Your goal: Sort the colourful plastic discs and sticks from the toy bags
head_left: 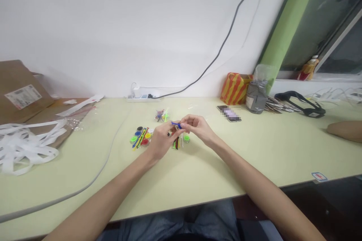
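Observation:
Between my two hands, above the table, is a small blue plastic piece (pixel 176 124) with a thin arm sticking out to the left. The fingertips of my left hand (pixel 162 139) are closed on it from the left. My right hand (pixel 199 128) pinches its right end between thumb and fingers. To the left of my hands lie coloured plastic sticks (pixel 140 138) and several round discs, among them a red disc (pixel 144 142) and a blue disc (pixel 138 133). More thin sticks (pixel 177 143) and a green disc (pixel 186 138) are partly hidden under my hands.
Behind my hands sits a small cluster of assembled coloured pieces (pixel 160 115). A power strip (pixel 143 98) stands against the wall. A phone (pixel 229 113), a grey bag (pixel 256 96) and a black strap (pixel 299 103) lie right. White ribbon (pixel 25 145) and a grey cable (pixel 93 179) lie left.

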Demonstrator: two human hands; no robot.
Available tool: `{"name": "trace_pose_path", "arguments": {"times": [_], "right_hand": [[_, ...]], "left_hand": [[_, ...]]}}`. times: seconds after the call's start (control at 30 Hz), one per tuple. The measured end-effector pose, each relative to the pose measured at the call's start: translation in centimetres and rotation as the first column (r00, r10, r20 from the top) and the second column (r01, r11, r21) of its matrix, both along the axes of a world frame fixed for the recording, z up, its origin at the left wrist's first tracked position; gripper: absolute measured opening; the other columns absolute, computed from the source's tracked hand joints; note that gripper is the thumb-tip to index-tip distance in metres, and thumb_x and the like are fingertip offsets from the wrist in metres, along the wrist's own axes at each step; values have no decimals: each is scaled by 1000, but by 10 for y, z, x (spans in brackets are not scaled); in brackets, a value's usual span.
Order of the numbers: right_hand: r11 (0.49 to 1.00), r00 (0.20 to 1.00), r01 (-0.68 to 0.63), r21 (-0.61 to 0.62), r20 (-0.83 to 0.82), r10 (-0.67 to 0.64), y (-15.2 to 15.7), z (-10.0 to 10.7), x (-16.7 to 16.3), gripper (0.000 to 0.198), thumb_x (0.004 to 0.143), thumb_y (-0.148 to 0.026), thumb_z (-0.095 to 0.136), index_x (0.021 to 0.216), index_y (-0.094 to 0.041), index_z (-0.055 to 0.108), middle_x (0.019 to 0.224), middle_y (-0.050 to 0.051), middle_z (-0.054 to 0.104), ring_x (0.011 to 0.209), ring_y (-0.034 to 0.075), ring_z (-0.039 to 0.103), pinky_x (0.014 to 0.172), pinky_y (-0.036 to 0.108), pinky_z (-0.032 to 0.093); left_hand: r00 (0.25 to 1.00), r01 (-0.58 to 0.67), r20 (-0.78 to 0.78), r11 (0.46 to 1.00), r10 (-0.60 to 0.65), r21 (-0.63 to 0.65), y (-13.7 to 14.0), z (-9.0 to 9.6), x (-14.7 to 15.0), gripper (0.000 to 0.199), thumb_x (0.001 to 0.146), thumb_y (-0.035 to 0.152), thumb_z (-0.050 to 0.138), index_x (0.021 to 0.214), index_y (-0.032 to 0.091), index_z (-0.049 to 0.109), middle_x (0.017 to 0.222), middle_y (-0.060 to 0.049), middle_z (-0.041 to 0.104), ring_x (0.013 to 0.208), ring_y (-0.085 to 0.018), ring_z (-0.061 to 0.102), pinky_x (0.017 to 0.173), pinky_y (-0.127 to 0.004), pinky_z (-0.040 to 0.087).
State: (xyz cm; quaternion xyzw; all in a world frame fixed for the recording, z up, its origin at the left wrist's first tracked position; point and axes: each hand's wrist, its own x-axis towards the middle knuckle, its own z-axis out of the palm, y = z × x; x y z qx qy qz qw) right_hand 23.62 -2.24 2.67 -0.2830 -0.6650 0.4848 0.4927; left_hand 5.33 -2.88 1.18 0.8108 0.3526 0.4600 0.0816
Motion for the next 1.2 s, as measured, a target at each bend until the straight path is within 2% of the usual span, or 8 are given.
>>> {"name": "trace_pose_path", "arguments": {"times": [0.13,0.23,0.37,0.47,0.67,0.97,1.07,1.2], "right_hand": [[964,965,247,94,72,-254,25,-12,17,32,73,-46,76,82,-16,69,81,7,70,72,16,61,65,27,46],[887,876,462,13,153,-458,46,-29,30,27,73,-41,73,78,-14,70,73,7,70,64,15,59,57,26,44],[865,844,487,-120,318,-432,61,-49,34,16,76,-28,66,76,-13,69,68,6,70,55,13,56,55,25,43],[851,726,516,96,479,-494,64,-54,31,11,81,-22,61,79,-15,69,76,6,71,66,15,59,65,26,44],[685,454,524,505,515,-727,54,-46,26,18,93,-27,54,102,-18,67,102,10,63,101,24,53,87,34,41],[886,613,179,427,656,-440,38,-35,17,8,87,-25,68,84,-18,70,78,5,66,83,19,55,78,29,38],[862,721,324,390,488,-492,34,-30,12,10,87,-27,68,85,-18,69,81,4,69,81,18,57,77,29,40],[949,939,258,183,184,-291,21,-21,-4,24,84,-42,69,91,-18,65,87,4,71,78,16,63,69,26,42]], "left_hand": [[991,-73,-114,995,65,-66,9,-4,-6,40,95,46,55,126,22,61,99,-4,72,86,-19,67,82,-32,51],[965,-120,-235,993,117,0,14,0,-10,31,99,40,46,101,19,69,89,-5,70,87,-21,63,80,-34,49],[934,-84,-340,991,114,102,13,5,-10,35,99,28,42,74,18,64,74,-5,64,80,-21,57,75,-34,46],[922,-26,-381,994,66,109,10,5,-8,34,98,23,43,69,18,61,72,-5,62,79,-20,55,73,-34,44],[924,6,-379,994,38,114,12,2,-10,33,96,22,45,66,19,58,69,-4,61,76,-20,54,74,-34,44],[912,-41,-400,990,91,132,13,4,-13,30,97,23,44,75,19,63,73,-5,64,79,-21,57,74,-35,45],[934,-63,-341,989,106,135,14,3,-13,24,98,28,46,111,19,65,102,-8,70,99,-24,61,86,-38,47],[964,-40,-256,990,75,139,14,1,-12,36,98,37,51,129,20,56,121,-10,66,112,-25,60,93,-40,47]]}}
